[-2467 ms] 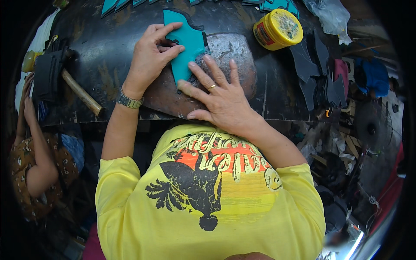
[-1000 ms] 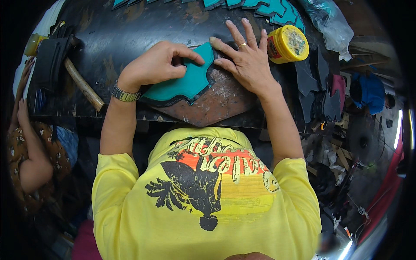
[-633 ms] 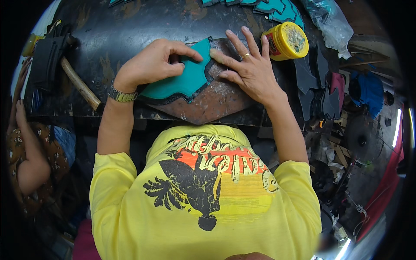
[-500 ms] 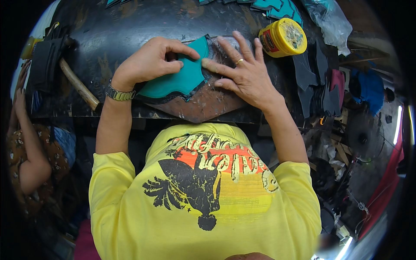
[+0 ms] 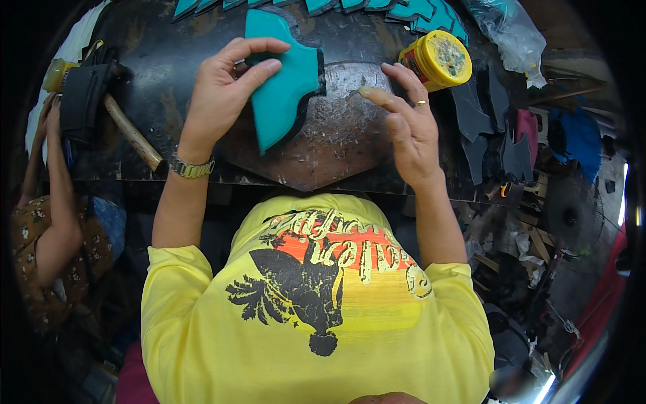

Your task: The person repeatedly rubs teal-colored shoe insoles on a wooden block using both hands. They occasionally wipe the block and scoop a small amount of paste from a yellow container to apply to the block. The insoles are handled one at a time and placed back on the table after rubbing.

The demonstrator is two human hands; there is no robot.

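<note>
A teal, curved cut piece (image 5: 286, 94) with a dark edge is pinched between the thumb and forefinger of my left hand (image 5: 225, 87). It stands over the left part of a brown board (image 5: 316, 168), which is crusted with pale residue. My right hand (image 5: 412, 131) holds nothing and hovers over the board's right side, fingers apart. A yellowish smear coats its forefinger tip. Just beyond that hand is a yellow tub (image 5: 447, 60), messy on top.
Several teal pieces (image 5: 404, 10) lie in an overlapping row along the far side. Dark grey cut pieces (image 5: 474, 111) and a clear plastic bag (image 5: 515, 34) are on the right. At left are a wooden handle (image 5: 131, 131), black pieces (image 5: 84, 97) and another person's arm (image 5: 57, 209).
My left hand has lifted the teal piece off the board and moved it away and slightly left, turning it upright. My right hand has come off the piece and moved right.
</note>
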